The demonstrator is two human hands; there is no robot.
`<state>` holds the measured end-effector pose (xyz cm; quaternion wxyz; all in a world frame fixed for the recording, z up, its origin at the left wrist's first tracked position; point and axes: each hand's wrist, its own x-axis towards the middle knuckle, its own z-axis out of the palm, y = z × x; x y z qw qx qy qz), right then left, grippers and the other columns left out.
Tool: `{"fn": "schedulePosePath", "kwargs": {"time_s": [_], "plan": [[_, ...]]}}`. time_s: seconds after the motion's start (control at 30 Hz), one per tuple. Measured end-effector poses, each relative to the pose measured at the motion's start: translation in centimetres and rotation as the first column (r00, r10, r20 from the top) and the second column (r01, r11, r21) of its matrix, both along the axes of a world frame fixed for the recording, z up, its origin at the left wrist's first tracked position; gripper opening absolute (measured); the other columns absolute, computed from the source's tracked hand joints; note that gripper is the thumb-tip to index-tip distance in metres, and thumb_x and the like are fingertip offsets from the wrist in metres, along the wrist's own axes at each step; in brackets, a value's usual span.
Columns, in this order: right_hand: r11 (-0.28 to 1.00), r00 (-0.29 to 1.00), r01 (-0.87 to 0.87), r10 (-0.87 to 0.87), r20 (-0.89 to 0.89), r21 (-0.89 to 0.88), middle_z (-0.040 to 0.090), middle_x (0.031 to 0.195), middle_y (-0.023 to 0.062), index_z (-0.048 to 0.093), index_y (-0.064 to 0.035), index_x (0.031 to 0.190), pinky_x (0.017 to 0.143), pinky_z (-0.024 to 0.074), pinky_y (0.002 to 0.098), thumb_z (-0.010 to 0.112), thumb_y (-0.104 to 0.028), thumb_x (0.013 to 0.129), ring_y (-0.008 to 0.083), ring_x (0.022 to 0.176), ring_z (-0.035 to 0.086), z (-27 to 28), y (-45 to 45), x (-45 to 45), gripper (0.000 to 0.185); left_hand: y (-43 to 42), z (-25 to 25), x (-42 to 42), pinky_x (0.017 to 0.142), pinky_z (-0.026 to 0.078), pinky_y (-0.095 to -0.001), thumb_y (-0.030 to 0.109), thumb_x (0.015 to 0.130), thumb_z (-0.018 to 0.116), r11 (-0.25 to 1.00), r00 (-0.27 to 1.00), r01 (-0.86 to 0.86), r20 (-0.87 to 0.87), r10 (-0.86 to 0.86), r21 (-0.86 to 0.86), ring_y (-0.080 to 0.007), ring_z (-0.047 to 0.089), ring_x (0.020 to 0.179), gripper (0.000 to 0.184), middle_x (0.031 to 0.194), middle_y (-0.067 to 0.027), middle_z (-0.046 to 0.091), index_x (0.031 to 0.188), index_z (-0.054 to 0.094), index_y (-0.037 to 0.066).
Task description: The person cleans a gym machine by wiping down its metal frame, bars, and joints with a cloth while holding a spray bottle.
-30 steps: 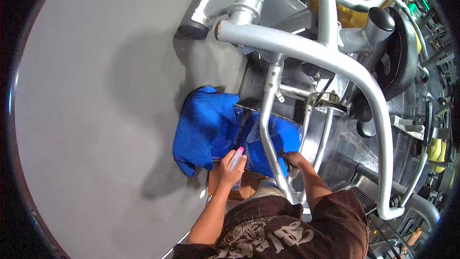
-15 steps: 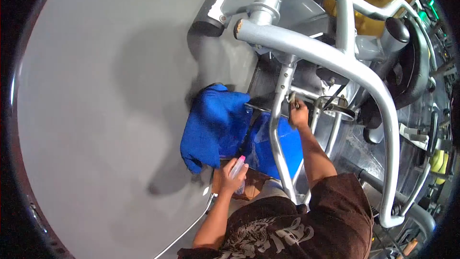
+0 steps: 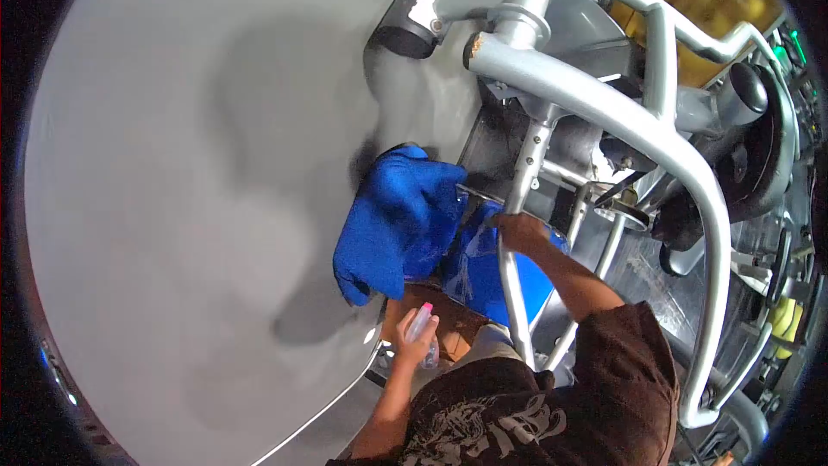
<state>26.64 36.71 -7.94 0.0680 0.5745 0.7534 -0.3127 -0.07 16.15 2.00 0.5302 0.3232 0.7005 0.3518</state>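
My left hand [image 3: 416, 341] is wrapped round a clear bottle [image 3: 420, 321] with a pink tip, low in the view. My right hand [image 3: 517, 231] is at an upright silver tube [image 3: 511, 272] of the gym machine, its fingers partly hidden; whether it holds anything cannot be made out. Below and beside that hand is a blue surface [image 3: 485, 272] with a glossy clear covering. A blue cloth [image 3: 388, 216] hangs draped over the left part of it.
A thick curved silver frame [image 3: 604, 103] arches over the right side. A black-capped cylinder [image 3: 420, 10] juts out at the top, and a black pad [image 3: 759, 151] stands at the right. Brown cardboard [image 3: 448, 315] lies below the blue surface. A grey wall [image 3: 172, 164] fills the left.
My right hand moved up to the machine's inner parts, then back down and left to the upright tube. My left hand with the bottle has dropped lower. The view has shifted, moving the machine rightward.
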Motion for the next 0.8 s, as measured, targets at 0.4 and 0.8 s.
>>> {"fn": "schedulePosePath", "kwargs": {"time_s": [0.4,0.8], "plan": [[1.000,0.962,0.023,-0.021,0.272,-0.007,0.071,0.109,0.0134,0.072,-0.0099,0.104,0.074,0.0559,0.0512,0.057,-0.026,0.090,0.0321,0.100,0.069,-2.7,5.9,-3.1,0.026,-0.9,-0.2,-0.1,0.050,0.044,-0.0278,0.015,0.088,0.069,0.999,0.999,0.041,0.013,-0.041,0.022,-0.0121,0.058,0.053,0.015,0.069,-0.0025,0.059,0.087,0.060,0.003],[0.990,0.798,-0.132,0.071,0.598,0.059,0.073,0.108,0.0069,0.076,-0.0161,0.105,0.067,0.0488,0.0516,0.063,-0.029,0.088,0.0283,0.096,0.069,-7.7,12.3,-5.3,0.026,-3.2,-1.9,-3.4,0.064,0.050,-0.0287,0.016,0.087,0.073,0.985,0.986,-0.098,-0.120,0.116,0.142,-0.0126,0.062,0.070,0.026,0.084,-0.0043,0.065,0.102,0.056,0.002]]}}
